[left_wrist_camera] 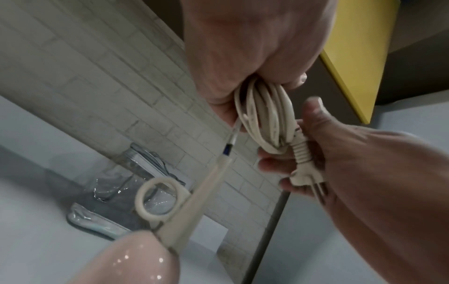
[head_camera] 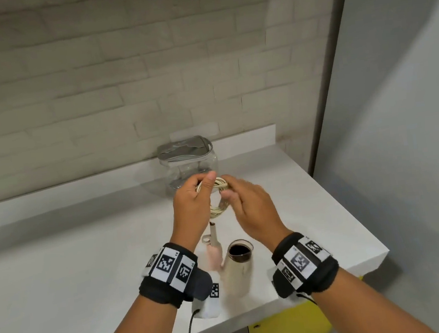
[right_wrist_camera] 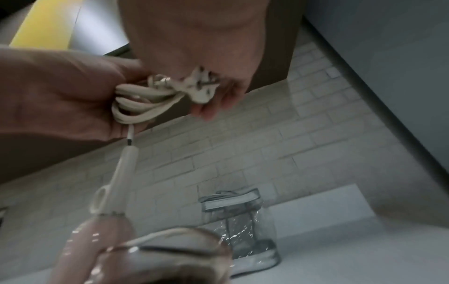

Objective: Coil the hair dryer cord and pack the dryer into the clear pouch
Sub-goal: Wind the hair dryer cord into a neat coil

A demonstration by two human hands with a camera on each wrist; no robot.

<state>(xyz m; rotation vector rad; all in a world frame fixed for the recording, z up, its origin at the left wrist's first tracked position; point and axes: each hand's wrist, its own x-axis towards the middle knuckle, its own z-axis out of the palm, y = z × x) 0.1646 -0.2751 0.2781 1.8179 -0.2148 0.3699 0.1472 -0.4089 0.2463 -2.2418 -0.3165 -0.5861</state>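
Cord [head_camera: 217, 194], cream and bundled into one coil, hangs between two hands above the white counter [head_camera: 86, 265]: the left hand [head_camera: 193, 201] curls round its upper loops, the right hand [head_camera: 248, 204] closes on its far side. Below the grip lies one hair dryer [head_camera: 234, 264]; beyond it stands one clear pouch [head_camera: 187, 164], apart. From the left wrist, the right hand's fingers [left_wrist_camera: 274, 165] pinch the plug [left_wrist_camera: 303, 167] against the loops. From the right wrist, the plug [right_wrist_camera: 196, 88] sits beside the left hand [right_wrist_camera: 63, 92]; the dryer's handle [right_wrist_camera: 97, 240] dangles beneath.
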